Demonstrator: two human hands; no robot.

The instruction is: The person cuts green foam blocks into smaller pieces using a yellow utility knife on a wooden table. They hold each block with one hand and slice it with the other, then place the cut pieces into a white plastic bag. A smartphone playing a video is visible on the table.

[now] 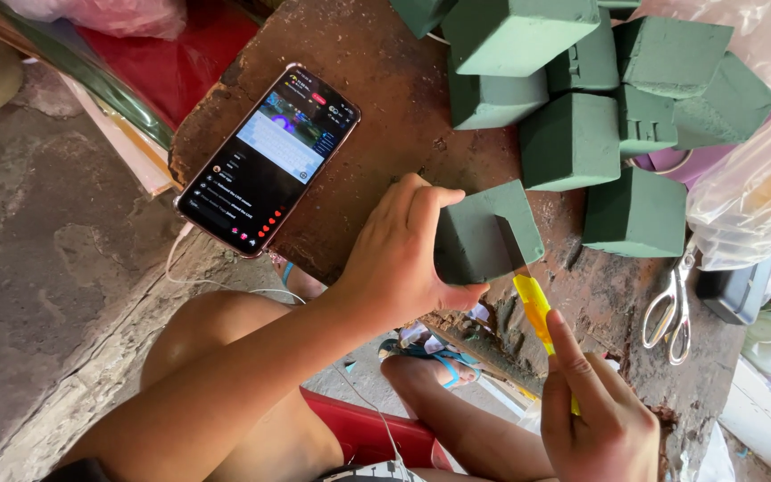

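Worn brown wooden tabletop [377, 80] is our workbench, rough and chipped along the near edge, with concrete floor off to the left. We've got our left hand [399, 263] wrapped around a dark green floral foam block [485, 234] sitting near the middle of the board, fingers curled over the top and thumb pressed into the near face. Our right hand [595, 419] grips a yellow-handled utility knife [535, 312], fingers closed around the handle with the index finger stretched out along it, and the blade meets the block's lower right edge.

Our take on doing this cut well: keep the block pinned flat so it can't skid, keep the thumb clear of the blade line, and draw the knife through slowly and straight, since foam like this probably crumbles if we saw or twist.

Counting: one block in hand, plus a pile of cut foam blocks [573, 138] at the far right. We make out about eight there, though some are cropped or hidden, so that's rough. One smartphone [269, 161] lies screen-up on the left of the board with a white cable trailing off. One pair of metal scissors [671, 308] rests on the right, next to clear plastic bags [751, 196].
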